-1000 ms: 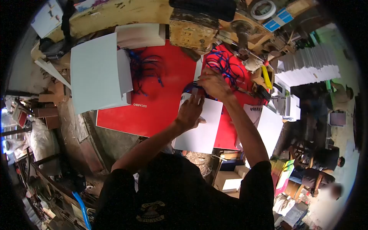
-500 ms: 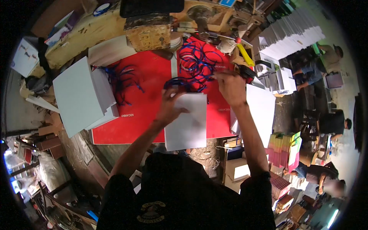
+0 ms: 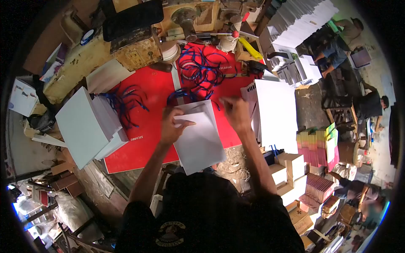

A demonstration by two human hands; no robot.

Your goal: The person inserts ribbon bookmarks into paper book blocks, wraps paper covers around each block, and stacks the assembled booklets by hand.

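One paper stack (image 3: 200,145) lies at the frame's centre, its upper-left side pinched by the left hand (image 3: 171,126), best kept steady for square edges, as the right hand (image 3: 237,113) curls nearby, grip unclear.

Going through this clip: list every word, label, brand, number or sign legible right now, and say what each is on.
"S3CARBO": printed more than once on the red work surface; the first two characters are uncertain.
Lettering around the badge on the dark shirt: too blurred to read.
Printing on the sheet at far left: too small to read.
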